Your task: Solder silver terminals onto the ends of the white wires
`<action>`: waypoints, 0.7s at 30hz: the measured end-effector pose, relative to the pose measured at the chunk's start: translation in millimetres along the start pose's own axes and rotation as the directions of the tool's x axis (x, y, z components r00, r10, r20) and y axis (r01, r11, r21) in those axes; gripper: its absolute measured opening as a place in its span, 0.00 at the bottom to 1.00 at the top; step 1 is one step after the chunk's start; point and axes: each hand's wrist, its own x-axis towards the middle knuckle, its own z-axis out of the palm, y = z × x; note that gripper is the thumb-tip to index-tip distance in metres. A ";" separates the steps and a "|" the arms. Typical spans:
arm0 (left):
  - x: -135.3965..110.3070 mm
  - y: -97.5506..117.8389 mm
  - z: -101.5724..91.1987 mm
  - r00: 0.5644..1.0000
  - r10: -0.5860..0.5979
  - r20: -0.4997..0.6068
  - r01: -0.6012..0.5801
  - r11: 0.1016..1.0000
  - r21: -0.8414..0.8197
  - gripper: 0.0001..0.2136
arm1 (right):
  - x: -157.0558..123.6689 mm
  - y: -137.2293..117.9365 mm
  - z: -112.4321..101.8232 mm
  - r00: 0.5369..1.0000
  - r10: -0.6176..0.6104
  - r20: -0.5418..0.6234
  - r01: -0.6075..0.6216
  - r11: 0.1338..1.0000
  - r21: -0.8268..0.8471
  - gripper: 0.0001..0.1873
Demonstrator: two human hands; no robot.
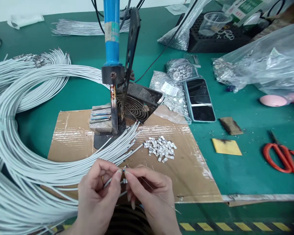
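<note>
- Left hand [100, 189]: thumb and index finger pinched together, with one thin white plastic-coated cable [107, 182] in the grip. That's the piece being worked on, near the middle of the scene, just in front of the brown cardboard sheet's [186, 178] cable pile.
- Right hand [150, 191]: thumb and index narrowed to a pinch too, meeting the left fingertips. Looks like it's got a thin silver wire [175, 210], which trails off near right. Can't tell what's clamped right at the tips, too tiny.
- Far left, a bundle of white cables with dark metallic ends [39, 60] sits on the green surface [250, 182]. My guess is those are done, but don't quote me.
- Plenty left, I'd say: a fat curved coil of white cables [63, 171] has loads of ends fanned out on the cardboard, no tabs that I can make out.
- Also a loose heap of small silvery metal tabs [160, 148] right of those ends, so parts aren't short.
- Blue-handled soldering iron [112, 49] stands tip-down just beyond the cable ends, neither hand on it. So this one cable seems mid-job imo.
</note>
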 end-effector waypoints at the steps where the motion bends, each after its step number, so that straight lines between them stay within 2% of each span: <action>1: -0.3 0.0 0.5 1.000 -0.015 0.007 0.015 1.000 -0.021 0.11 | -1.9 0.9 -0.3 1.000 -0.005 -0.002 0.005 1.000 -0.018 0.13; 4: -1.1 0.3 2.3 0.997 -0.077 0.028 0.079 0.991 -0.111 0.14 | -6.9 -0.3 -1.6 0.996 -0.091 0.016 0.093 0.987 -0.130 0.09; 6: -0.7 0.6 2.8 0.991 -0.120 0.053 0.127 0.978 -0.167 0.14 | -8.0 -3.7 -2.3 0.970 -0.244 0.022 0.242 0.939 -0.243 0.07; 9: 2.2 1.2 1.5 0.986 -0.144 0.088 0.157 0.972 -0.174 0.14 | -4.8 -10.9 -4.8 0.864 -0.495 0.089 0.485 0.775 -0.405 0.15; 11: 4.8 2.0 -0.3 0.986 -0.139 0.095 0.151 0.980 -0.132 0.13 | -0.4 -16.4 -9.4 0.810 -0.552 0.196 0.575 0.684 -0.449 0.18; 12: 6.0 2.6 -1.2 0.986 -0.138 0.096 0.148 0.983 -0.109 0.12 | 1.9 -19.1 -12.7 0.802 -0.547 0.241 0.592 0.669 -0.450 0.19; 13: 7.0 3.3 -2.1 0.986 -0.136 0.094 0.144 0.986 -0.087 0.12 | 4.0 -21.6 -16.3 0.805 -0.532 0.262 0.590 0.674 -0.444 0.19; 15: 8.5 5.2 -3.8 0.987 -0.135 0.086 0.139 0.989 -0.047 0.11 | 6.9 -26.0 -23.1 0.850 -0.475 0.227 0.525 0.739 -0.422 0.17; 18: 9.9 8.4 -5.9 0.988 -0.130 0.088 0.132 0.991 -0.019 0.10 | 7.6 -31.0 -26.7 0.963 -0.268 0.028 0.264 0.918 -0.295 0.09; 19: 10.1 9.3 -6.4 0.987 -0.131 0.094 0.134 0.991 -0.019 0.10 | 7.4 -32.4 -25.5 0.985 -0.171 -0.036 0.159 0.960 -0.229 0.06; 21: 10.3 10.6 -6.9 0.985 -0.135 0.105 0.137 0.990 -0.019 0.10 | 7.9 -35.3 -21.0 0.994 -0.023 -0.110 0.009 0.992 -0.126 0.02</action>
